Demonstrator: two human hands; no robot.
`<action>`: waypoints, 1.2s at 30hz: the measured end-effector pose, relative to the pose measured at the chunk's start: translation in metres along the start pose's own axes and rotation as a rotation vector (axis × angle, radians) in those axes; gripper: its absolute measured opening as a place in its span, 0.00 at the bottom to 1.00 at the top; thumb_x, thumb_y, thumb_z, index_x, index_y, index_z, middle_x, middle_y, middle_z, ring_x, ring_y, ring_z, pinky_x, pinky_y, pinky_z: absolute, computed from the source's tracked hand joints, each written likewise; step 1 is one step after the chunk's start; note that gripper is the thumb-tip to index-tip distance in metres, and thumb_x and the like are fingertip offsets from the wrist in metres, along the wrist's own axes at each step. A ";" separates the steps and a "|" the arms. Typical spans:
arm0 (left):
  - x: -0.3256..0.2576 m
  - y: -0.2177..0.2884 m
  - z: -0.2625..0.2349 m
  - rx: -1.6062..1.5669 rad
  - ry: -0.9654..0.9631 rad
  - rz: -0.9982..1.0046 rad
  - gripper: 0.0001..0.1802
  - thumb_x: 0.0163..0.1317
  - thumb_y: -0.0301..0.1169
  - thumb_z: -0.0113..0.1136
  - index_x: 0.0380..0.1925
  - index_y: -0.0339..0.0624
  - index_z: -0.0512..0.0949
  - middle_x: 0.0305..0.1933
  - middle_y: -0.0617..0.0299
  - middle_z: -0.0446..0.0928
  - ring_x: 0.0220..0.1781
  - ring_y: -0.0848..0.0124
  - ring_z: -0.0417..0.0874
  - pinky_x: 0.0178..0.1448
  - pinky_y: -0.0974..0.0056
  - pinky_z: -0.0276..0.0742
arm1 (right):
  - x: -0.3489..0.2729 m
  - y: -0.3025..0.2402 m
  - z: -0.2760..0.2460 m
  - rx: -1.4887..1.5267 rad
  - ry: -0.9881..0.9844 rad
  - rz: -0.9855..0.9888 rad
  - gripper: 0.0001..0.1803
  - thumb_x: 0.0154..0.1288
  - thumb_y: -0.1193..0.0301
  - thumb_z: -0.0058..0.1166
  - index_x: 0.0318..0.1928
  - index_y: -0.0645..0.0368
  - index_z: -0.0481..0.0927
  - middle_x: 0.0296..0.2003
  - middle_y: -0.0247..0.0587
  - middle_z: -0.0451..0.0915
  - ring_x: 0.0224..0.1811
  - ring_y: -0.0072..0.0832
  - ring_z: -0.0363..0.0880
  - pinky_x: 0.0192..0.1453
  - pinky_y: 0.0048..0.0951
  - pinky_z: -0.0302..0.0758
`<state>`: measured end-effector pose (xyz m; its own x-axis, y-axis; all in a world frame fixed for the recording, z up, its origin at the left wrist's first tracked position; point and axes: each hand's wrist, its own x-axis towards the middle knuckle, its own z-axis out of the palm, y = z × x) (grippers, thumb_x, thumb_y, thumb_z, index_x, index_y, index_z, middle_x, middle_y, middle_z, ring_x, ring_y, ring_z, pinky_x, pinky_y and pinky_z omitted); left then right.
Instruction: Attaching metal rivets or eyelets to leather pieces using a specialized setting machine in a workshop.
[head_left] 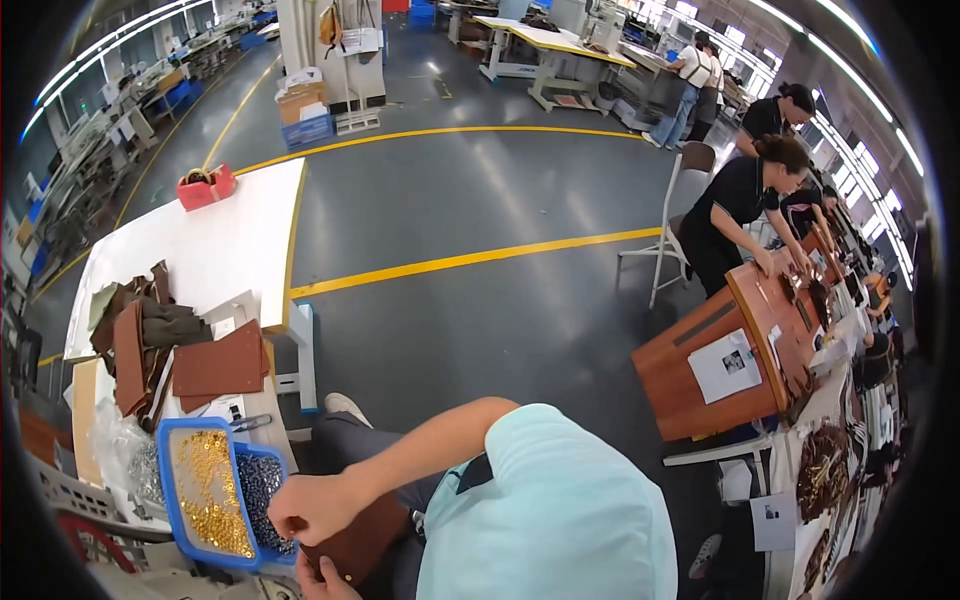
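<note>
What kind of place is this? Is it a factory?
Probably, yes: a workshop or factory that makes leather goods. Brown leather pieces are piled on a white table, a blue tray holds gold and dark metal parts, and yellow lines mark the big grey floor.

Head-worn fisheye, downward over workbench (215, 245)

The left hand (325, 578) is cut off by the lower edge beside the blue tray (172, 470); whether its fingers grip the brown leather piece (362, 540) cannot be told. The tray's gold pieces (212, 490) are too small to identify.
</note>
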<state>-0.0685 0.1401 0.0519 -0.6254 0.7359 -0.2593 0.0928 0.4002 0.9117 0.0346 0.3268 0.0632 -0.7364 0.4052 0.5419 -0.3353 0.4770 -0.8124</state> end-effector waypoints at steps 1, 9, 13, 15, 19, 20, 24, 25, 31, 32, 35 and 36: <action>0.002 0.004 0.004 0.006 -0.014 -0.001 0.21 0.73 0.30 0.60 0.63 0.36 0.75 0.56 0.55 0.81 0.48 0.70 0.81 0.38 0.70 0.78 | -0.010 -0.004 -0.001 0.057 0.019 0.086 0.04 0.52 0.74 0.62 0.27 0.60 0.81 0.29 0.43 0.82 0.31 0.41 0.82 0.35 0.38 0.78; -0.012 -0.004 -0.004 -0.061 0.079 0.067 0.17 0.73 0.34 0.62 0.55 0.35 0.82 0.48 0.59 0.84 0.45 0.71 0.81 0.42 0.70 0.77 | -0.037 0.006 0.026 0.027 -0.146 0.064 0.07 0.56 0.70 0.63 0.30 0.62 0.84 0.31 0.46 0.83 0.37 0.44 0.83 0.42 0.42 0.78; -0.022 -0.003 -0.004 -0.289 0.079 0.069 0.14 0.72 0.28 0.57 0.51 0.29 0.79 0.47 0.58 0.82 0.49 0.72 0.81 0.55 0.68 0.76 | -0.041 -0.006 0.024 -0.040 -0.252 0.110 0.09 0.62 0.68 0.59 0.38 0.59 0.88 0.38 0.44 0.85 0.45 0.41 0.83 0.49 0.40 0.81; -0.033 0.023 0.008 -0.350 0.082 -0.060 0.17 0.71 0.27 0.57 0.56 0.29 0.79 0.51 0.57 0.83 0.51 0.71 0.83 0.57 0.67 0.78 | -0.048 -0.016 0.014 -0.097 -0.202 0.150 0.09 0.64 0.68 0.59 0.41 0.57 0.88 0.39 0.42 0.86 0.47 0.39 0.85 0.50 0.37 0.82; -0.031 0.029 0.003 -0.399 -0.066 0.005 0.16 0.72 0.26 0.56 0.56 0.34 0.81 0.50 0.62 0.85 0.49 0.76 0.82 0.55 0.69 0.78 | -0.050 -0.028 0.006 -0.015 0.000 0.331 0.05 0.57 0.77 0.69 0.36 0.59 0.89 0.35 0.40 0.88 0.40 0.33 0.88 0.45 0.32 0.84; -0.029 0.027 0.004 -0.397 -0.047 -0.002 0.16 0.73 0.26 0.56 0.56 0.34 0.81 0.50 0.63 0.85 0.49 0.77 0.82 0.54 0.69 0.79 | -0.049 -0.027 0.003 -0.043 -0.001 0.320 0.06 0.55 0.78 0.71 0.35 0.58 0.89 0.35 0.39 0.87 0.39 0.32 0.86 0.45 0.31 0.83; -0.043 0.018 0.000 -0.493 -0.027 -0.024 0.16 0.74 0.28 0.56 0.56 0.34 0.81 0.48 0.62 0.85 0.46 0.79 0.82 0.50 0.71 0.79 | -0.040 -0.025 0.010 0.009 -0.093 0.312 0.07 0.53 0.79 0.72 0.34 0.58 0.89 0.44 0.38 0.84 0.47 0.32 0.81 0.51 0.30 0.79; -0.045 0.018 -0.001 -0.501 -0.001 -0.035 0.16 0.74 0.28 0.56 0.56 0.34 0.81 0.48 0.62 0.85 0.46 0.79 0.82 0.50 0.71 0.79 | -0.038 -0.024 0.011 0.061 -0.103 0.331 0.07 0.53 0.78 0.72 0.35 0.58 0.89 0.44 0.37 0.84 0.46 0.33 0.81 0.52 0.32 0.78; -0.049 0.019 -0.004 -0.393 -0.008 -0.065 0.15 0.74 0.29 0.57 0.57 0.39 0.82 0.47 0.65 0.86 0.44 0.80 0.82 0.49 0.71 0.79 | -0.037 -0.021 0.017 0.222 -0.196 0.426 0.07 0.55 0.82 0.70 0.35 0.62 0.88 0.46 0.40 0.83 0.47 0.28 0.82 0.51 0.29 0.78; -0.048 0.019 -0.003 -0.379 -0.007 -0.045 0.16 0.73 0.30 0.57 0.57 0.40 0.82 0.47 0.64 0.86 0.45 0.80 0.82 0.49 0.71 0.79 | -0.038 -0.022 0.018 0.278 -0.169 0.477 0.06 0.55 0.82 0.70 0.35 0.62 0.88 0.45 0.40 0.84 0.45 0.27 0.82 0.50 0.28 0.78; -0.049 0.018 -0.004 -0.306 0.003 -0.009 0.16 0.72 0.30 0.58 0.57 0.40 0.82 0.48 0.62 0.87 0.45 0.79 0.84 0.49 0.71 0.80 | -0.033 -0.028 0.017 0.214 -0.161 0.438 0.07 0.55 0.81 0.71 0.35 0.62 0.88 0.41 0.40 0.84 0.42 0.25 0.83 0.48 0.27 0.79; -0.050 0.019 -0.003 -0.246 0.015 0.007 0.16 0.72 0.29 0.58 0.57 0.41 0.82 0.48 0.61 0.87 0.44 0.77 0.85 0.49 0.70 0.80 | -0.032 -0.028 0.017 0.210 -0.162 0.438 0.07 0.55 0.81 0.71 0.35 0.62 0.88 0.41 0.40 0.84 0.42 0.25 0.83 0.48 0.27 0.79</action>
<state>-0.0378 0.1096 0.0825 -0.6367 0.7296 -0.2496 -0.0934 0.2484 0.9642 0.0581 0.2873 0.0648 -0.9101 0.3984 0.1138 -0.0732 0.1156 -0.9906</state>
